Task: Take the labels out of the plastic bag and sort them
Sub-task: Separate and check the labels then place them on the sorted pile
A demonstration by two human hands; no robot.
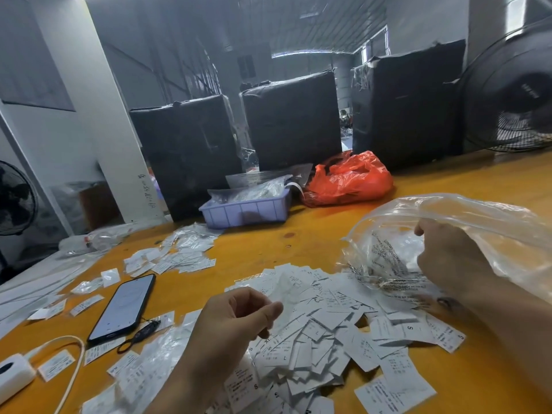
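A big heap of white size labels [325, 327] lies on the orange table in front of me. My right hand [448, 258] reaches inside the mouth of a clear plastic bag [466, 222] at the right, which lies partly on the heap; what its fingers hold is hidden by the bag. My left hand [239, 318] hovers over the near side of the heap with its fingers curled loosely and nothing visible in them. A smaller group of labels [176, 255] lies farther back on the left.
A black phone [125, 306] lies left of the heap, with a white charger [15, 375] and cable near the front left edge. A lilac tray [248, 207] and a red plastic bag [349, 177] sit at the back, before black wrapped boxes [292, 121]. Loose labels scatter leftwards.
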